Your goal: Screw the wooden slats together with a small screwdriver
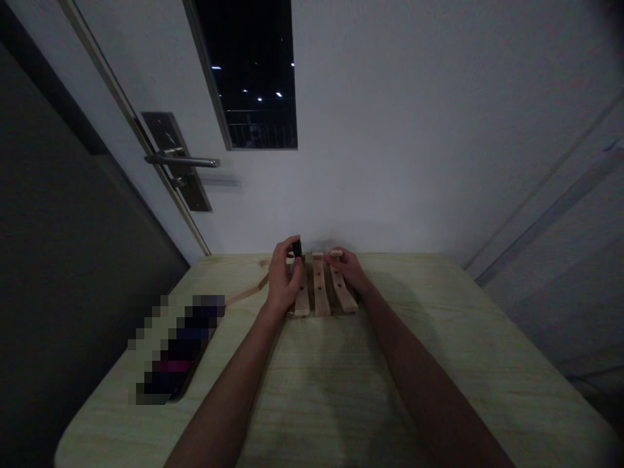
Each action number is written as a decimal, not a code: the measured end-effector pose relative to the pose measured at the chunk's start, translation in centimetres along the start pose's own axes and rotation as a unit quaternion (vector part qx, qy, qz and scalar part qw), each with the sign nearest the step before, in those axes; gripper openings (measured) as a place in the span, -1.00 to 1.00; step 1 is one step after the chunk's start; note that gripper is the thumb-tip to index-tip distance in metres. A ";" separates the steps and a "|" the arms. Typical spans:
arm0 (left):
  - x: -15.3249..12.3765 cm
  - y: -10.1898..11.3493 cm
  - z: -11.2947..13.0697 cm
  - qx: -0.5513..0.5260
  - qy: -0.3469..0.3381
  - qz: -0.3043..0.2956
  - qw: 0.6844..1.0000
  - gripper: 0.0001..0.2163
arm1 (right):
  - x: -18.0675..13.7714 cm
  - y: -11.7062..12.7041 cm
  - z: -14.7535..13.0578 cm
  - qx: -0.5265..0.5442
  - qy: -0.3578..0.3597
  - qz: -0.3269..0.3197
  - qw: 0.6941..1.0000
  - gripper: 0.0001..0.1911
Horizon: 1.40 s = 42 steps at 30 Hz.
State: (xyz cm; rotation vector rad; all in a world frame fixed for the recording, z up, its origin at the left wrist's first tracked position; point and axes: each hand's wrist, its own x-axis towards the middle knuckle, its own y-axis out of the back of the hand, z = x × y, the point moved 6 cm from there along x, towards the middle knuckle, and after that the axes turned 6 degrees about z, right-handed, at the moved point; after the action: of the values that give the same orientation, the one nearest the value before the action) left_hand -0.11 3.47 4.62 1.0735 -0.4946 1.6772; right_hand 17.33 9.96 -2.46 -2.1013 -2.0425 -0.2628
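Note:
Three pale wooden slats stand side by side near the table's far edge: a left slat [302, 300], a middle slat [320, 289] and a right slat [345, 296]. Dark round spots, holes or screw heads, dot their faces. My left hand [281, 276] is closed in a pinch at the left slat's top, with a small black block-like piece [297, 247] between thumb and fingers. At the right slat's upper end, my right hand [350, 266] has its fingers wrapped round the wood. Part of the left slat is hidden by my left hand.
A thin wooden strip [248, 292] lies left of my left hand, partly covered by it. A phone-like dark object [188, 354], blurred by pixels, rests on the table [312, 390] at the left. Behind stands a white door [380, 130] with a metal handle [190, 161].

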 end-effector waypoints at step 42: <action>0.1 0.3 -0.7 0.042 0.022 0.041 0.998 -0.62 | -0.2 0.0 0.1 -0.003 -0.003 0.002 1.000 -0.65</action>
State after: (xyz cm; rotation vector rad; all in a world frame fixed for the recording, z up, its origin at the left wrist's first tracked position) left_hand -0.68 3.95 4.37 1.0869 -0.4499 1.8037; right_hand 17.35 9.83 -2.62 -2.1122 -2.0434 -0.2636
